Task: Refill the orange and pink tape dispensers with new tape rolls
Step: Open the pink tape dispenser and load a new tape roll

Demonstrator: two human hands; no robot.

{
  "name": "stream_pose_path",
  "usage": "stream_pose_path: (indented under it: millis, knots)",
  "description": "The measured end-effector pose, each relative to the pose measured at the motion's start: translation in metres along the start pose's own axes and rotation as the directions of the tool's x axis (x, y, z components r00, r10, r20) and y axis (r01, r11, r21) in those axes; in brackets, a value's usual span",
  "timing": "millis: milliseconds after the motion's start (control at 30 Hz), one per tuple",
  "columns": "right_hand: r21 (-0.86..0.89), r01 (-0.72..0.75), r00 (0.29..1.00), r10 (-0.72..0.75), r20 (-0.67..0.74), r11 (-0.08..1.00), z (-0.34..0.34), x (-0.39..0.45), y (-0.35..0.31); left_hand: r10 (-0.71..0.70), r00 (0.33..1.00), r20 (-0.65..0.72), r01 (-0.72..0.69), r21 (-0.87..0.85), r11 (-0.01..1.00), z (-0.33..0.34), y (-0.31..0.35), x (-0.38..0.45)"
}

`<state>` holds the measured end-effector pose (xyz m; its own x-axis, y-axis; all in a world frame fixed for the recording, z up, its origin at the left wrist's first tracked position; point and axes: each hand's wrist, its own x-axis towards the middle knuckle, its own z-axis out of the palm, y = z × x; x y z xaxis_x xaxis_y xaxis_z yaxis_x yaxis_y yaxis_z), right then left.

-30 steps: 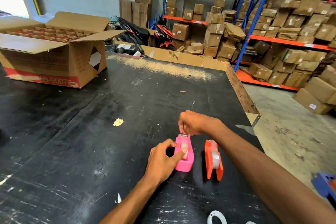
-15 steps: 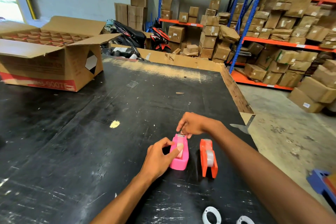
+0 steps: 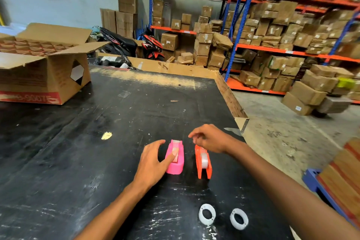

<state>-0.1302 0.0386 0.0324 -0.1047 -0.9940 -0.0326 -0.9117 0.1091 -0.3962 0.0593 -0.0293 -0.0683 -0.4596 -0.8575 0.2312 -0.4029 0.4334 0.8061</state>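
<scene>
Left hand (image 3: 153, 163) thumb-presses the light, slide-prone pink plastic tape dispenser (image 3: 174, 159); grip its sides. Right hand (image 3: 209, 139) hovers loosely curled, empty.

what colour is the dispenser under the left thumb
Pink: the left hand rests its thumb on the pink tape dispenser, clearest in the head view.

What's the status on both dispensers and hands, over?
Left hand thumb on pink dispenser. Right hand open above orange dispenser. Both loaded. Nothing blocking.
</scene>
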Motion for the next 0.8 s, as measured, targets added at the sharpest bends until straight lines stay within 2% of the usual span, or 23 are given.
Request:
stream_pose_path:
  millis: [100,200,300,400,467,533,633,800]
  knots:
    - [-0.016,-0.005,1.0,0.005,-0.007,1.0,-0.003,-0.037,0.008,0.243,0.969,-0.039,-0.241,0.053,0.969,-0.006,0.012,-0.013]
    - [-0.078,-0.05,0.994,0.057,0.092,0.996,0.0,-0.076,0.015,0.36,0.925,0.118,-0.366,0.026,0.93,-0.005,0.028,-0.03]
    - [-0.166,-0.115,0.958,0.154,0.243,0.979,0.005,-0.108,0.014,0.373,0.857,0.355,-0.395,-0.013,0.919,0.003,0.042,-0.042]
    - [-0.191,-0.176,0.905,0.235,0.354,0.966,0.015,-0.139,0.011,0.359,0.734,0.577,-0.446,0.011,0.895,0.008,0.051,-0.054]
    - [-0.211,-0.179,0.9,0.246,0.361,0.961,0.026,-0.153,0.012,0.352,0.65,0.673,-0.554,0.103,0.826,0.011,0.054,-0.061]
    - [-0.222,-0.188,0.916,0.253,0.312,0.957,0.037,-0.16,0.015,0.339,0.605,0.721,-0.629,0.171,0.758,0.014,0.056,-0.067]
    - [-0.2,-0.193,0.934,0.242,0.263,0.961,0.047,-0.156,0.016,0.369,0.619,0.694,-0.64,0.173,0.749,0.013,0.052,-0.07]
    - [-0.099,-0.078,0.967,0.099,0.236,0.992,0.052,-0.121,-0.018,0.332,0.733,0.594,-0.542,0.215,0.812,-0.025,0.028,-0.062]
